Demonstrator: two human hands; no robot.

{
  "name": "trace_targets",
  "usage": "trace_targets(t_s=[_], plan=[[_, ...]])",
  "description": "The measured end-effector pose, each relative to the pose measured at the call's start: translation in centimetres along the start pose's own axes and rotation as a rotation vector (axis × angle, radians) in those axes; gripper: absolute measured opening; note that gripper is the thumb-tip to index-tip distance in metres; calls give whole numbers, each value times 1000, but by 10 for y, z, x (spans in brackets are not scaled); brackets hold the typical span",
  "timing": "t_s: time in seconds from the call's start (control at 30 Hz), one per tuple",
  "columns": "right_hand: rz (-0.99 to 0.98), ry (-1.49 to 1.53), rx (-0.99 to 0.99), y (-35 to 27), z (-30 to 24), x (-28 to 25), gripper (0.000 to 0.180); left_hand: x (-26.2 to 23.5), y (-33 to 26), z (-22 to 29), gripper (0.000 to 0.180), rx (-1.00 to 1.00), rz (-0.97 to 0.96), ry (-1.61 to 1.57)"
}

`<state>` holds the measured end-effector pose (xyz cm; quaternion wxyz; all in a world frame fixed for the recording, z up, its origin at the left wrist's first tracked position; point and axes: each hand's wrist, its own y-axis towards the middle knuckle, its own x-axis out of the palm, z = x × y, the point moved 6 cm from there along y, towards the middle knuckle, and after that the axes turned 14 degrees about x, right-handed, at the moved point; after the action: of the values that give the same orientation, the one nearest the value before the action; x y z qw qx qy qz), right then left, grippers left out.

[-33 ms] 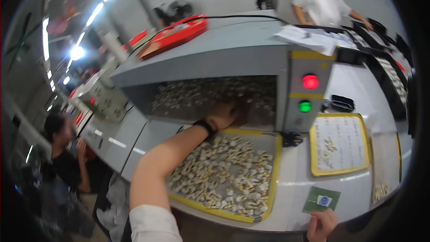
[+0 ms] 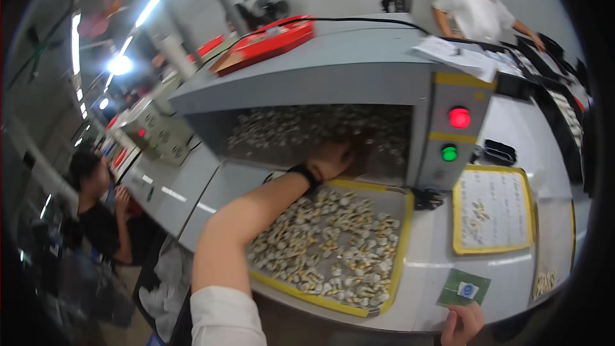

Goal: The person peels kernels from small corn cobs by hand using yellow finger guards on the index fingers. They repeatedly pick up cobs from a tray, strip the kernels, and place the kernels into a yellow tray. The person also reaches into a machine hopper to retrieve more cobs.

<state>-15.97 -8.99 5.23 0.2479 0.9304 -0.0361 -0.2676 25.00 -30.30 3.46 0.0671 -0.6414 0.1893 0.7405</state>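
My left arm reaches into the dark opening of a grey box-shaped machine point(image 2: 307, 80). Deep in that shade is my left hand point(image 2: 331, 157), its fingers too dim to make out. Many small whitish pieces point(image 2: 275, 128) lie inside around it. Below my left wrist, which wears a black band, sits a yellow-edged tray point(image 2: 405, 250) of small white and yellowish pieces point(image 2: 327, 250). At the lower right my right hand point(image 2: 464, 323) has its fingers closed at the near edge of a small green packet point(image 2: 456, 280) with a white and blue label.
Red and green lights mark the machine's right panel point(image 2: 451, 128). A yellow-bordered sheet point(image 2: 506, 218) with several small pieces lies to the right, near a small black container point(image 2: 498, 152). On top rests a red tray point(image 2: 275, 45). Two people are nearby, at left and far right.
The whole view has shifted slightly, so everything sits a little farther right. Both hands keep their places relative to the machine and the packet.
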Motion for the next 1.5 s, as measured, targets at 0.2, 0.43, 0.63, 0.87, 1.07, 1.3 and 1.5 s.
trace_targets(t_s=[0.2,0.43,0.63,0.87,1.07,1.3,1.5], plan=[[-37,-5,6,-7,-1,7,13,-8,-11,14,28,157,-9,-48],[-48,-9,49,1,3,9,8,-103,-6,-87,29,56,420,527],[-6,1,53,3,5,6,4,-55,31,-97,36,21,294,291],[-36,6,35,-2,6,5,3,17,75,-66,49,41,168,97],[-20,4,60,1,6,2,2,15,86,-41,61,-47,-74,-65],[-27,13,46,3,5,1,2,4,81,-31,62,99,136,-53],[20,-66,106,-9,22,8,5,13,67,-29,62,105,126,-227]])
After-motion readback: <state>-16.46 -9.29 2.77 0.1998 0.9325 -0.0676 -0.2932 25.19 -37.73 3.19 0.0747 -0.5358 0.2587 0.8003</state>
